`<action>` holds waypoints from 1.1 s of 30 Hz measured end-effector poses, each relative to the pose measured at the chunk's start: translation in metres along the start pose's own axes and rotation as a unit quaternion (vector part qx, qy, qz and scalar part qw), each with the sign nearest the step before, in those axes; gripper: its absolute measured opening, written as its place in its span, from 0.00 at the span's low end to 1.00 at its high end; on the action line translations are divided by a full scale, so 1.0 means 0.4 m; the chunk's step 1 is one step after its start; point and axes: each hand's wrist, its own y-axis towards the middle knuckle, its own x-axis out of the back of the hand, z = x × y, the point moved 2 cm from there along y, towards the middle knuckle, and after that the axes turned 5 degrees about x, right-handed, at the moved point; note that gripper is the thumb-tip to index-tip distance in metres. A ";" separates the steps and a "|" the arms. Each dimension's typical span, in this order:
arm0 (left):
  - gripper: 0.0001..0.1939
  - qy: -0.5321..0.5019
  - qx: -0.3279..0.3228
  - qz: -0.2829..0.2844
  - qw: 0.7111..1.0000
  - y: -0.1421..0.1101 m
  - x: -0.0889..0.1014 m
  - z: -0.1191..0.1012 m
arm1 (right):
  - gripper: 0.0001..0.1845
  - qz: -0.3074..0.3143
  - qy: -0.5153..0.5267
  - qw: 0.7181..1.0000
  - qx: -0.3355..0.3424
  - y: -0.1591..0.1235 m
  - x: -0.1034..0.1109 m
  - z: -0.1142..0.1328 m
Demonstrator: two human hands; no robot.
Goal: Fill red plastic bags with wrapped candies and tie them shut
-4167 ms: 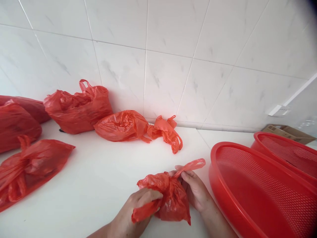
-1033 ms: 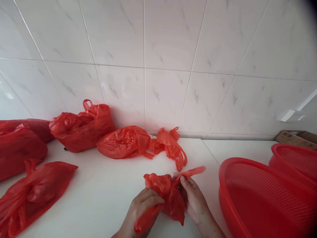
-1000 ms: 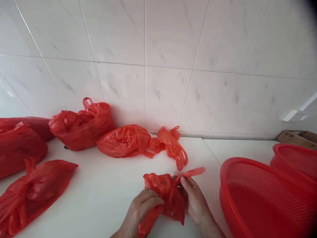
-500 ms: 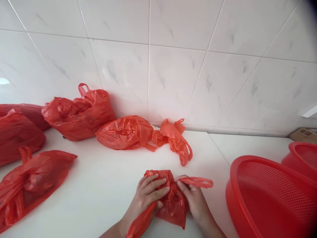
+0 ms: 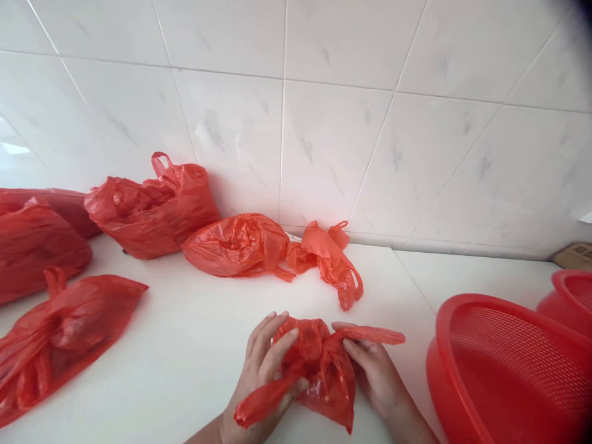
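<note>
A small red plastic bag lies on the white counter in front of me, gathered and twisted at the top. Its two handle ends stick out to either side. My left hand cups the bag's left side, fingers curved and apart, with one handle crossing the palm over the thumb. On the right, my right hand pinches the base of the other handle between thumb and fingers. That handle's loose end points right, past the hand. What the bag holds cannot be made out.
Along the tiled wall stand a full red bag, a puffed red bag and a crumpled red bag. A knotted red bag lies at left. Red plastic baskets stand at right, near a cardboard piece.
My left fingers have lifted off the bag's top and spread toward its left edge. The bag's gathered top shows more now. My right hand keeps its pinch, and the view has shifted slightly.
</note>
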 end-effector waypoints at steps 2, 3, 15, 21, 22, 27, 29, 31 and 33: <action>0.15 -0.011 0.019 -0.023 1.000 -0.001 0.004 -0.002 | 0.16 0.004 0.038 0.999 -0.010 0.003 0.004 -0.005; 0.09 -0.010 0.020 -0.020 1.000 0.001 0.005 -0.004 | 0.16 0.007 0.047 0.999 -0.007 0.004 0.004 -0.005; 0.09 -0.071 -0.100 0.106 0.987 0.030 0.016 -0.054 | 0.13 0.093 0.018 0.995 0.006 -0.005 -0.023 0.024; 0.07 -0.111 -0.096 0.124 0.981 0.040 0.017 -0.066 | 0.08 0.059 0.057 0.997 -0.011 -0.001 -0.013 0.011; 0.07 -0.113 -0.094 0.124 0.981 0.040 0.018 -0.068 | 0.06 0.054 0.062 0.997 -0.011 -0.002 -0.013 0.008; 0.11 -0.107 -0.100 0.109 0.983 0.031 0.014 -0.078 | 0.08 0.012 0.056 0.998 -0.013 -0.001 -0.008 -0.002; 0.08 -0.085 -0.103 0.092 0.987 0.022 0.015 -0.079 | 0.07 0.021 0.029 0.999 -0.003 0.001 -0.008 0.000; 0.07 -0.030 -0.108 0.061 0.992 0.017 0.019 -0.077 | 0.07 0.054 -0.004 0.999 0.007 0.002 -0.015 0.007; 0.20 0.036 -0.113 0.055 0.991 0.017 0.021 -0.074 | 0.08 0.094 -0.047 0.994 0.018 0.001 -0.025 0.014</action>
